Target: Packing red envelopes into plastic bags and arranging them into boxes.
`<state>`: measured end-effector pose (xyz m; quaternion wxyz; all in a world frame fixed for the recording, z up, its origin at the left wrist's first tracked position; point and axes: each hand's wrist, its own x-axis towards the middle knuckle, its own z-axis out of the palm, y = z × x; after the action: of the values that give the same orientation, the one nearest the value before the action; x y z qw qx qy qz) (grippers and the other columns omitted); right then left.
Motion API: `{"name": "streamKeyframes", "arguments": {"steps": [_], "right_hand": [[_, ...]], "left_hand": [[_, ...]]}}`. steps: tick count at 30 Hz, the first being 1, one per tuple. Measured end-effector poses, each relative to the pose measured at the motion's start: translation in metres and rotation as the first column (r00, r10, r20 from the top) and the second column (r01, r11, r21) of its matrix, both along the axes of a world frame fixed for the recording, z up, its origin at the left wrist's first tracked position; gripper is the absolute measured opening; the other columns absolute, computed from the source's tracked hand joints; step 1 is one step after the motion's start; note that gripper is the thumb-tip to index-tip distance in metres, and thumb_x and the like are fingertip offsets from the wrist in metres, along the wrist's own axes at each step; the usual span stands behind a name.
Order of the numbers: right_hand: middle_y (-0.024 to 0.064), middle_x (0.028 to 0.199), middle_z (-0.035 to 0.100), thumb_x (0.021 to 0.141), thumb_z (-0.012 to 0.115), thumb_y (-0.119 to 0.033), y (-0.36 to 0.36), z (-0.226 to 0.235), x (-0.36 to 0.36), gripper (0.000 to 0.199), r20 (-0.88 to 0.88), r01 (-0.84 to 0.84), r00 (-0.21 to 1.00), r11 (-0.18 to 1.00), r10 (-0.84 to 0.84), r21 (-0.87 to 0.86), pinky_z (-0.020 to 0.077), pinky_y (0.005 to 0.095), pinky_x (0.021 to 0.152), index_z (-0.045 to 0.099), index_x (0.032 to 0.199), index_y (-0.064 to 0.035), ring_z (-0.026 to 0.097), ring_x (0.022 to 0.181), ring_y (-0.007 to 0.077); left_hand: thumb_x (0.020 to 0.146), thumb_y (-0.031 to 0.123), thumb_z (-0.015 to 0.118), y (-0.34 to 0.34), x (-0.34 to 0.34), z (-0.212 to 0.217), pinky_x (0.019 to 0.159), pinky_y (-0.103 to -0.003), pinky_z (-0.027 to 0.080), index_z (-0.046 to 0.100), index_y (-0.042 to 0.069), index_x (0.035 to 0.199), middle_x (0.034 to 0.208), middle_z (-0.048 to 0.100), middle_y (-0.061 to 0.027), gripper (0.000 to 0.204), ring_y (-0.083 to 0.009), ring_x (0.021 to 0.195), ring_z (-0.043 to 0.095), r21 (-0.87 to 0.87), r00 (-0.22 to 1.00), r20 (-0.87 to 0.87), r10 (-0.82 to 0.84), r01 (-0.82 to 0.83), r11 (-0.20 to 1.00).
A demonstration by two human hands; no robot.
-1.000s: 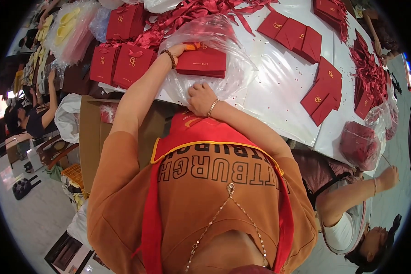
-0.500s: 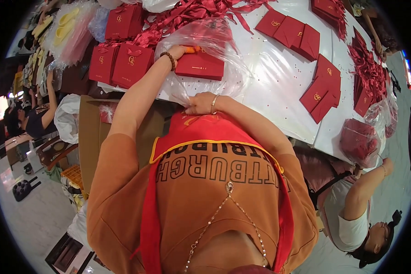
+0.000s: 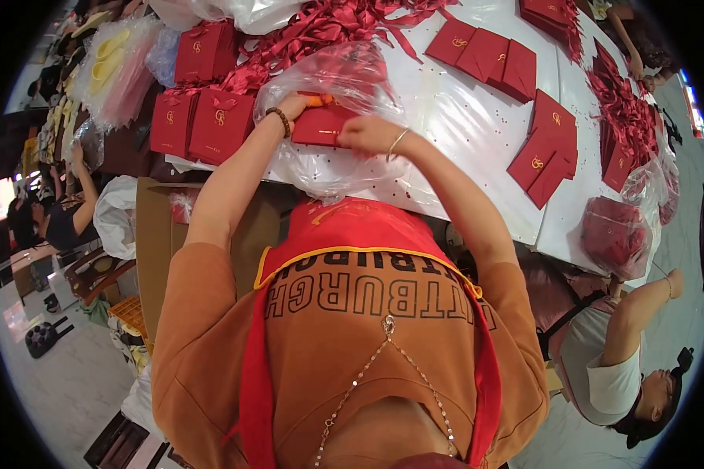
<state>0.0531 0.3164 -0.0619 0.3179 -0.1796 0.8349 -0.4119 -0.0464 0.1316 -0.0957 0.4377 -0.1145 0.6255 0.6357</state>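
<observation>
A stack of red paper gift bags (image 3: 316, 131) lies at the table's near edge, with a clear plastic bag (image 3: 301, 168) spread around it. My left hand (image 3: 293, 106), with orange coverings on its fingertips, is closed on the stack's far left side. At the stack's right end is my right hand (image 3: 368, 134); its fingers are bent against the edge, and their tips are partly hidden. Crumpled clear plastic also covers red ribbon just beyond the stack.
More red gift bags (image 3: 222, 125) stand to the left, beside a heap of red ribbons (image 3: 321, 27). Fanned red bags (image 3: 485, 59) lie on the white table (image 3: 454, 148) to the right. An open cardboard box (image 3: 152, 234) stands below the table edge. A co-worker (image 3: 602, 367) is at right.
My right hand has let go of the plastic bag's near edge and moved forward and right to the stack's right end. My left hand stays on the stack, which has shifted slightly left and nearer.
</observation>
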Motion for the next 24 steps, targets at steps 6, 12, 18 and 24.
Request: {"name": "streamKeyframes", "arguments": {"steps": [6,12,18,24], "right_hand": [[0.0110,0.095,0.055,0.080,0.055,-0.014,0.012,0.027,-0.052,0.062,0.066,0.441,0.891,0.825,-0.448,-0.352,0.0460,0.0258,0.055,0.020,0.130,-0.0144,0.056,0.068,0.0142],[0.0136,0.108,0.050,0.067,0.045,0.007,0.010,-0.008,-0.104,0.048,-0.495,0.391,0.582,0.756,-0.645,-0.525,0.0463,0.0314,0.072,0.039,0.113,-0.0032,0.056,0.086,0.0236],[0.0116,0.092,0.056,0.066,0.048,-0.001,-0.017,0.000,-0.056,0.022,-0.536,0.096,0.839,0.995,-0.097,-0.029,0.0410,0.0376,0.079,0.057,0.085,-0.0068,0.052,0.093,0.0261],[0.0092,0.108,0.053,0.078,0.044,-0.019,0.005,-0.022,-0.111,0.023,-0.787,0.210,0.615,0.952,0.047,0.221,0.0340,0.0404,0.089,0.060,0.091,-0.0092,0.043,0.107,0.0269]], "left_hand": [[0.074,0.005,0.061,-0.006,-0.005,-0.016,0.068,-0.036,0.052,0.054,0.005,0.106,0.093,0.061,-0.0084,0.033,-0.0200,0.080,0.061,0.027,1.000,0.004,0.023,-0.023,0.999],[0.070,0.003,0.063,0.014,0.001,-0.004,0.066,-0.039,0.052,0.044,0.006,0.115,0.093,0.060,-0.0098,0.049,-0.0235,0.081,0.061,-0.179,0.989,-0.046,0.142,-0.148,0.973],[0.066,0.006,0.068,0.005,-0.002,-0.018,0.064,-0.040,0.052,0.034,0.005,0.122,0.098,0.056,-0.0147,0.065,-0.0256,0.080,0.061,-0.225,0.975,-0.163,0.153,-0.187,0.956],[0.067,0.010,0.070,-0.009,-0.016,-0.065,0.063,-0.037,0.052,0.043,0.002,0.114,0.097,0.058,-0.0148,0.055,-0.0240,0.077,0.061,-0.321,0.941,-0.338,0.016,-0.131,0.938]]}}
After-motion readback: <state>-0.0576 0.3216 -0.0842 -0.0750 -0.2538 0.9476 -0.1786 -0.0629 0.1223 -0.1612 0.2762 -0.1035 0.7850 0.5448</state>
